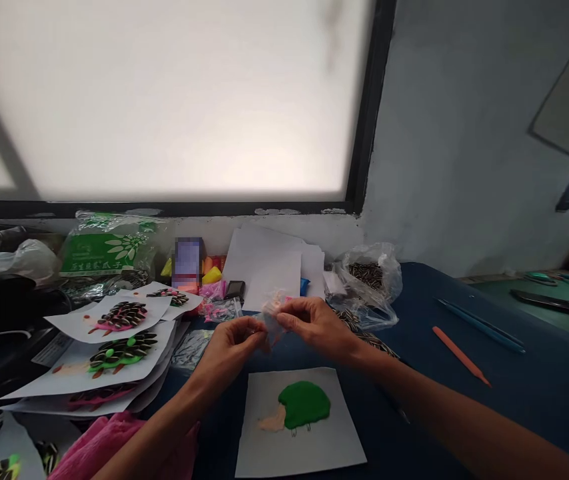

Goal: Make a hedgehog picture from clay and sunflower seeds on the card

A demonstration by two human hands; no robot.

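The left hand (238, 339) and right hand (318, 327) pinch, fingertips facing, a small clear plastic bag with pale peach contents (273, 308); exactly what the left fingertips grasp is unclear. The bag is just beyond the square white paper sheet (259, 461). The step appears to be bag handling, which calls for a light, precise two-handed pinch. On the sheet are one domed green clay shape (306, 405) and one pointed peach clay piece (272, 420), touching. Right of the sheet lies one slim orange stick (461, 355); left, at least four seed-covered clay pictures (122, 315).
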